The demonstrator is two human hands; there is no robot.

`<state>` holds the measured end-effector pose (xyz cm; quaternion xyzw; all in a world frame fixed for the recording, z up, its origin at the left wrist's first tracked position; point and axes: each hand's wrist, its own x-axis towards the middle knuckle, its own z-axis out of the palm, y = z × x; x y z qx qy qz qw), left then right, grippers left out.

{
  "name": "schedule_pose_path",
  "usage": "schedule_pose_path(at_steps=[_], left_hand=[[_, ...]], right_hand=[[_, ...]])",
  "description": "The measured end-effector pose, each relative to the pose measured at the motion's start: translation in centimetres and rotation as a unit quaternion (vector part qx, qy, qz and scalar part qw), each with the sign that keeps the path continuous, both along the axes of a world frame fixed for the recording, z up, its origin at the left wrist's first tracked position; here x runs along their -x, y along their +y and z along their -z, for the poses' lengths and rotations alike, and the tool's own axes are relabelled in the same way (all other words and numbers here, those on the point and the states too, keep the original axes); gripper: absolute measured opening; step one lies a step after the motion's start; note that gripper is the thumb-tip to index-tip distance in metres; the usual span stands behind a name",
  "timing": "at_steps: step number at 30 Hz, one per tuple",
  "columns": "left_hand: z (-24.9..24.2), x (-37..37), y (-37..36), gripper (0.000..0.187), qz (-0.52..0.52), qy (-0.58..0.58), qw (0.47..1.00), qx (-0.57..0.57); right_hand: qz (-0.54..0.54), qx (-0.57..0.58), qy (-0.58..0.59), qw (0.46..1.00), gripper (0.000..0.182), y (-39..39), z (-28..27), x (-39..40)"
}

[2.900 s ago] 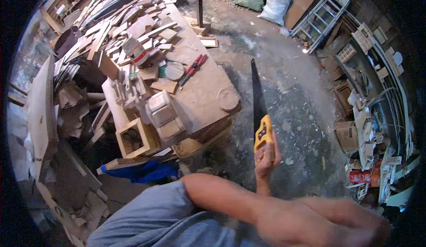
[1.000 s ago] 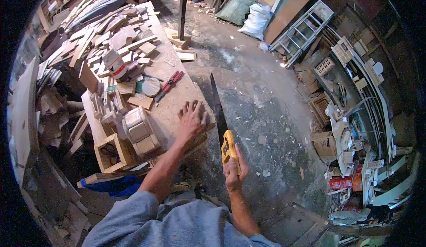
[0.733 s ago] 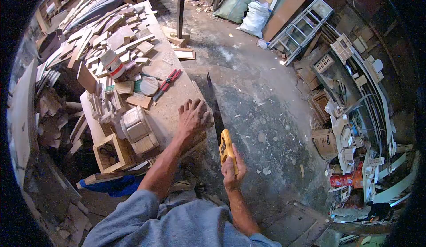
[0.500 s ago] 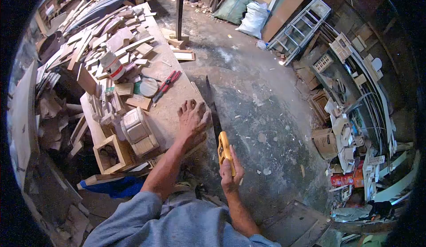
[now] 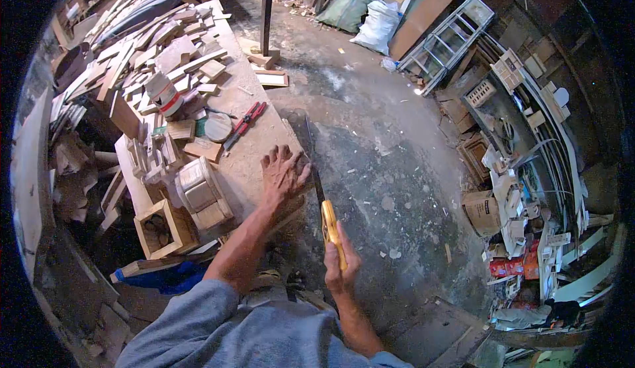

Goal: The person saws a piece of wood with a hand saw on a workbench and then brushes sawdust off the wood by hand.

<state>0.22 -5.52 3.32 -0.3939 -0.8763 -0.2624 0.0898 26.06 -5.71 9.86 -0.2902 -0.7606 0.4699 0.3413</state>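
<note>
My left hand (image 5: pixel 284 175) presses flat on the pale board top of the workbench (image 5: pixel 254 149), near its right edge, fingers spread. In my right hand (image 5: pixel 342 262) is the yellow handle of a handsaw (image 5: pixel 330 222). Its dark blade points away from me along the bench edge, close beside my left thumb. Beyond my left hand lie red-handled pliers (image 5: pixel 245 128). A round pale disc (image 5: pixel 218 128) and a white bottle with a red band (image 5: pixel 165 95) are to their left.
Wood offcuts (image 5: pixel 178 57) are heaped over the bench's far part. Nearer stand a square wooden frame (image 5: pixel 162 230) and a small wooden piece (image 5: pixel 202 192). A dark post (image 5: pixel 266 17) rises past the bench. Cartons (image 5: pixel 481 212) and a ladder (image 5: pixel 446 44) are at right.
My right hand and the saw have shifted slightly toward me, and the saw handle has turned to a narrower view. The left hand stays on the board; the whole view has shifted a little.
</note>
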Motion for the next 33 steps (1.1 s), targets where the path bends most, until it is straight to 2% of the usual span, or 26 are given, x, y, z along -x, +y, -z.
schedule_pose_path(at_steps=[1, 4, 6, 8, 10, 15, 18, 20, 23, 25, 27, 29, 33], left_hand=[[0.0, 0.2, 0.0, 0.045, 0.004, 0.013, 1.0, -0.002], [0.2, 0.3, 0.0, 0.045, 0.008, 0.047, 0.999, -0.01], [0.7, 0.3, 0.1, 0.044, 0.006, 0.067, 0.998, -0.014], [1.6, 0.3, 0.2, 0.044, 0.003, 0.069, 0.998, -0.014], [1.4, 0.7, 0.3, 0.043, 0.005, 0.07, 0.997, -0.015], [0.3, 0.3, -0.1, 0.044, 0.019, 0.051, 0.998, -0.02], [0.8, 0.5, 0.2, 0.045, 0.006, 0.056, 0.998, -0.008], [-0.1, 0.2, 0.0, 0.042, 0.013, 0.025, 1.0, 0.009], [0.8, 0.4, 0.1, 0.044, 0.009, 0.094, 0.995, -0.026], [1.0, 0.4, -0.1, 0.043, 0.017, 0.053, 0.998, 0.003], [0.0, 0.3, 0.1, 0.043, 0.014, -0.006, 0.999, 0.051], [1.0, 0.5, -0.1, 0.042, 0.008, 0.018, 0.999, 0.029], [3.4, 1.0, 0.6, 0.044, -0.015, 0.102, 0.995, -0.005]], right_hand=[[-0.002, 0.064, -0.01, 0.998, 0.051, -0.3, -0.4, -0.3], [-0.009, -0.074, 0.047, 0.996, 0.049, 0.2, 0.4, -0.7], [-0.013, -0.081, 0.013, 0.997, 0.048, 1.3, 0.3, 0.3], [-0.012, -0.015, 0.0, 1.0, 0.048, 1.4, 0.0, 0.2], [-0.004, 0.12, 0.015, 0.993, 0.047, 0.7, -0.7, -0.3], [-0.019, 0.074, -0.011, 0.997, 0.047, 0.3, -1.4, -1.8], [-0.002, -0.037, 0.009, 0.999, 0.046, 1.4, -2.4, 1.4], [-0.011, -0.023, -0.009, 1.0, 0.046, 0.9, -2.4, -0.1], [-0.026, -0.011, -0.036, 0.999, 0.045, 0.9, -1.1, -1.7], [-0.013, -0.044, -0.016, 0.999, 0.044, 1.7, -1.9, 0.9], [-0.014, -0.028, -0.001, 0.999, 0.044, 2.7, -2.2, 3.6], [-0.007, -0.036, 0.028, 0.999, 0.044, 3.2, -2.0, 4.9], [-0.007, 0.032, 0.011, 0.999, 0.046, 2.2, -2.0, 2.1]])
